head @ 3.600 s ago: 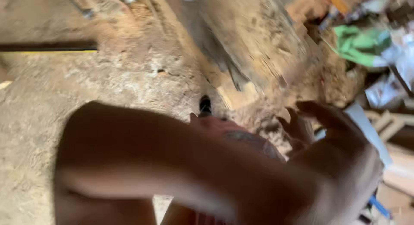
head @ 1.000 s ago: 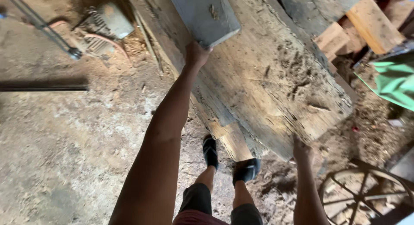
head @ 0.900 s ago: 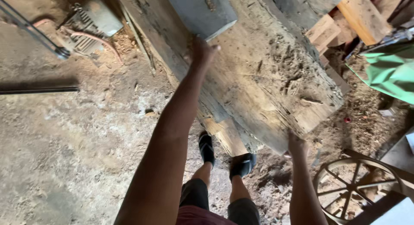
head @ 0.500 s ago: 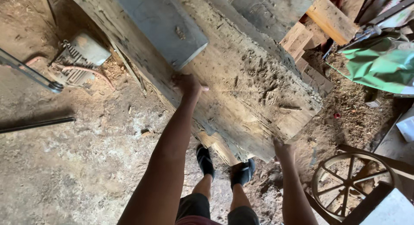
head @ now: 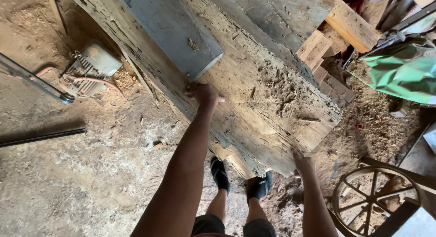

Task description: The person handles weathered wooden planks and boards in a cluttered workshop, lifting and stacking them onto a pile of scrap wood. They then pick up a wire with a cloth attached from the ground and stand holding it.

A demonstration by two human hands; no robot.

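At twelve o'clock, my left hand (head: 205, 94) presses flat on the big, rough, worm-eaten wooden beam (head: 254, 105); my right hand (head: 303, 163) fingers grip its near end, not lifted yet.

A plank (head: 175, 30) lies on the beam (head: 254, 96), a motor (head: 88, 69) left, a wheel (head: 374, 200) right.
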